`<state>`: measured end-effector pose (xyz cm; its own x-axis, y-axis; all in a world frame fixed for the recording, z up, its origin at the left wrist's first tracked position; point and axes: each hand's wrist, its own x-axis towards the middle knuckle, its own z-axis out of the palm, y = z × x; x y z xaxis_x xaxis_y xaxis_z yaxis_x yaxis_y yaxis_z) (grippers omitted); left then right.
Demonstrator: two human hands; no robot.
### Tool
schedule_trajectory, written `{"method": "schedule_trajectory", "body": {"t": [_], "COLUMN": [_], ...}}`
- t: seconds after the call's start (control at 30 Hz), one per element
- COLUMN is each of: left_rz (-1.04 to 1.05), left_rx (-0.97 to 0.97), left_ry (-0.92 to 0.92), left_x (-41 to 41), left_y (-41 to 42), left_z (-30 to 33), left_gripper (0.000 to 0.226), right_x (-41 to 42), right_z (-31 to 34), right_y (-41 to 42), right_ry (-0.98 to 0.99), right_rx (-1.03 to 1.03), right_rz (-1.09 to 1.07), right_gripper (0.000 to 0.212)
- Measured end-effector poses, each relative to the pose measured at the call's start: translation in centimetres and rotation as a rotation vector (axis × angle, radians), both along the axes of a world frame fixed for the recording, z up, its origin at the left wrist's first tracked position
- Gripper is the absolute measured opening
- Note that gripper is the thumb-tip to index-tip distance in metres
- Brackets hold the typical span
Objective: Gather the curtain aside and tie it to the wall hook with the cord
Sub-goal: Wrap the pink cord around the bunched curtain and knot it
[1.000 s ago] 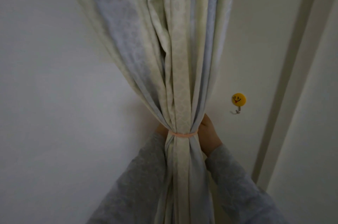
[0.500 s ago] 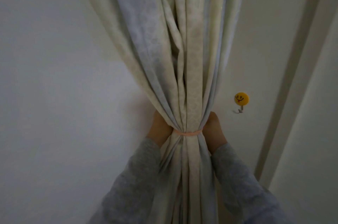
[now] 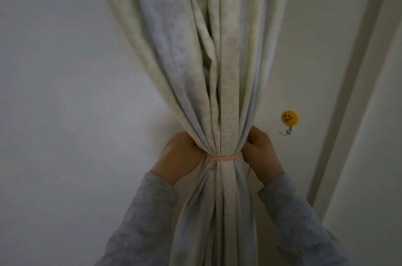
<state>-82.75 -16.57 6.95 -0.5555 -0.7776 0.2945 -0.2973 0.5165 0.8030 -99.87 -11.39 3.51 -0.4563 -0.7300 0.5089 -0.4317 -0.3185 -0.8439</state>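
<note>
Hands, left hand [image 3: 180, 157] and right hand [image 3: 262, 155], pinch the pink cord [image 3: 221, 157] wrapped round the bunched curtain [image 3: 217, 70], but it is not yet looped on the smiley wall hook [image 3: 289, 122] nearby.

Your head cam is dim and underexposed, flat grey cast. Soft ambient light, no glare, no hard shadows; faint shadow on the wall [image 3: 65, 113] left of the curtain [image 3: 217, 70]. Slight softness and noise overall. Door frame [image 3: 348, 92] leans from wide-angle distortion.
</note>
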Motion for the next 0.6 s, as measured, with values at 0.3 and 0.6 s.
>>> {"method": "schedule_trajectory", "body": {"t": [0.3,0.6], "left_rz": [-0.359,0.112], "left_rx": [0.112,-0.077], "left_ry": [-0.076,-0.126], "left_x": [2.5,0.0], "left_y": [0.3,1.1], "left_z": [-0.1,-0.2], "left_gripper": [0.043,0.048], "right_x": [0.5,3.3], "right_z": [0.1,0.4], "right_y": [1.9,1.7], "right_ry": [-0.019,0.058], "right_rx": [0.138,-0.047], "right_rz": [0.343,-0.072], "right_gripper": [0.057,0.026]}}
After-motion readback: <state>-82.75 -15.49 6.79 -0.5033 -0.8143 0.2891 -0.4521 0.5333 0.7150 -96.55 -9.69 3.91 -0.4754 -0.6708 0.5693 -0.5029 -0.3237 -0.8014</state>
